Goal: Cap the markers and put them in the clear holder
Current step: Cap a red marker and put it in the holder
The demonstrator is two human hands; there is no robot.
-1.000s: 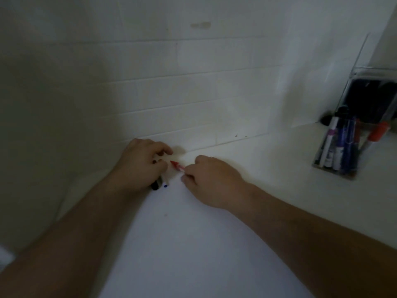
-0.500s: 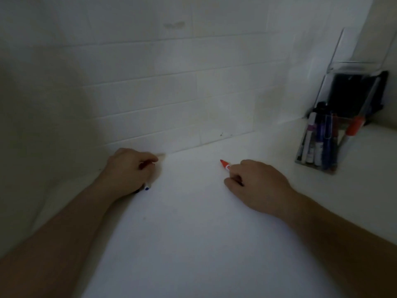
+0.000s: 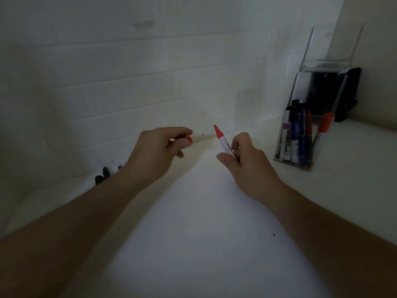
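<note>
Dim white counter point(image 3: 204, 244) against tiled wall point(image 3: 129, 82) — perhaps a kitchen.

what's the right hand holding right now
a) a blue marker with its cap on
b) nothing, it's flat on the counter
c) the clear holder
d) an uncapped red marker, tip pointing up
d: the right hand pinches the red marker by its white barrel, bare tip pointing up and away, while the left hand holds the red cap a short gap to the side, not yet on.
</note>
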